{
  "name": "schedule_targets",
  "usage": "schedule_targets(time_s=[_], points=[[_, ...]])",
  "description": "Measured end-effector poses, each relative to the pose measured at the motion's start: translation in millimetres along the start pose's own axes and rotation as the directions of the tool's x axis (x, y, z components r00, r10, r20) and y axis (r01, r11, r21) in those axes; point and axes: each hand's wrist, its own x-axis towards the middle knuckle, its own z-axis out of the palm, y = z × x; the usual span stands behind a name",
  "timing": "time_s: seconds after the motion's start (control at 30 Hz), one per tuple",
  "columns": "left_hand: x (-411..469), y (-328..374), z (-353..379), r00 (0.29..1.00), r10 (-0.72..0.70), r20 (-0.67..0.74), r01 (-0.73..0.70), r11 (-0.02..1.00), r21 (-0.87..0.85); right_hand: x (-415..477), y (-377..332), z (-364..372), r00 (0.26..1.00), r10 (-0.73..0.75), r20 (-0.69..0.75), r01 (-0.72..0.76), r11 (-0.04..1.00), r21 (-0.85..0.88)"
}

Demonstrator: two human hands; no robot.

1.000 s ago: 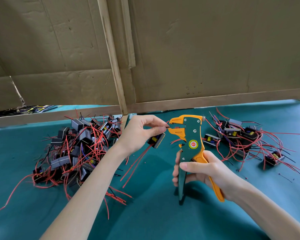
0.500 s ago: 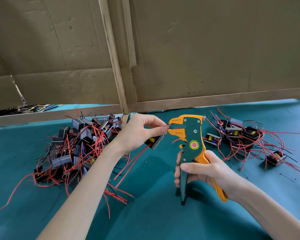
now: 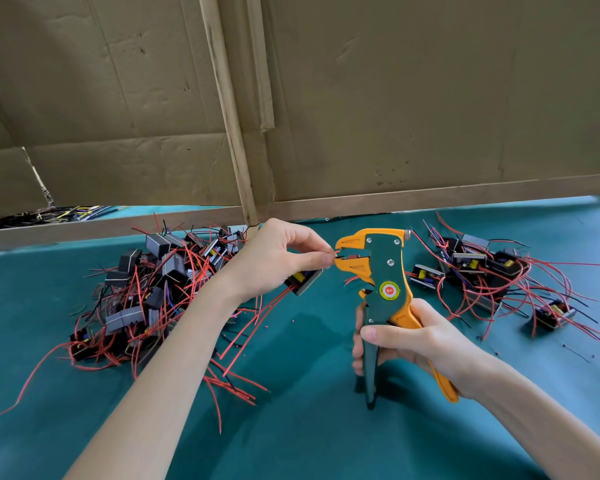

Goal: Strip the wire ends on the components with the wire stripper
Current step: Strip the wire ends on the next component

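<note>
Teal cloth table [image 3: 309, 438] nearest. Right hand [image 3: 420, 341] grips the handles of the wire stripper [image 3: 385, 271], held upright. Left hand [image 3: 278, 261] pinches a red wire [image 3: 336, 252] at the tool's orange mouth; its component [image 3: 303, 280] hangs under the fingers. Big pile [image 3: 160, 289] left, small pile [image 3: 482, 271] right. Cardboard wall [image 3: 430, 98] behind.

The left hand [image 3: 278, 261] covers most of the component [image 3: 305, 280] under it; only one end with a yellow part shows. The red wire end [image 3: 336, 252] pinched at its fingertips is too small to tell how far it sits in the mouth of the wire stripper [image 3: 385, 268], or whether it is bare. The right hand [image 3: 420, 337] wraps the handles and hides their middle. Both forearms are cut off by the lower edge. In the left pile [image 3: 153, 292] many parts lie buried under wires. Wires of the right pile [image 3: 482, 271] run off the right edge. A dark bundle [image 3: 59, 213] is half hidden behind the cardboard [image 3: 430, 98]. Specks [image 3: 293, 321] on the table [image 3: 309, 427] are too small to name.
</note>
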Motion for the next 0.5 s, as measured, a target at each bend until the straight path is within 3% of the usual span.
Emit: schedule_targets(time_s=[0.5], points=[[-2.7,9.1,-4.1,1.000,-0.009,0.016,0.008,0.995,0.102,0.8,-0.1,-1.3,1.000,-0.007,-0.025,0.007,1.000,-0.003]])
